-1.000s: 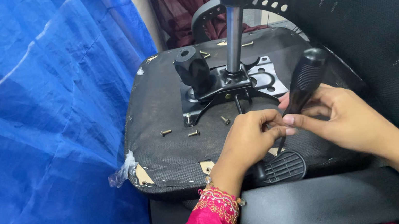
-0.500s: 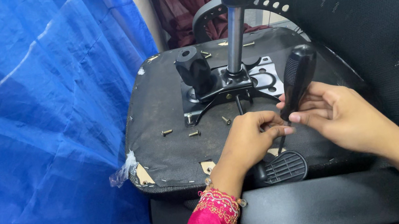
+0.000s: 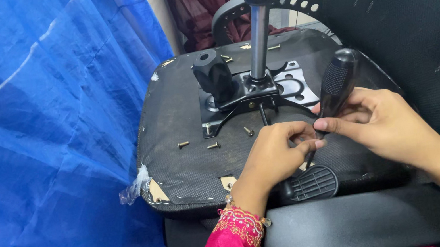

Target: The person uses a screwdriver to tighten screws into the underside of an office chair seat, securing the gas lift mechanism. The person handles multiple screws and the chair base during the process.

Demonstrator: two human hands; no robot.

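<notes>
Hands [image 3: 325,137] hold screwdriver [image 3: 335,87] near seat edge [image 3: 196,198].

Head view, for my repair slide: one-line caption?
Both hands steady a black-handled screwdriver on an upturned chair seat.

Loose brass screws [image 3: 198,144] lie on the upturned black chair seat [image 3: 180,169] left of my hands, before the black metal bracket plate [image 3: 289,82] (blue plastic sheet [image 3: 33,138] farther left).
</notes>
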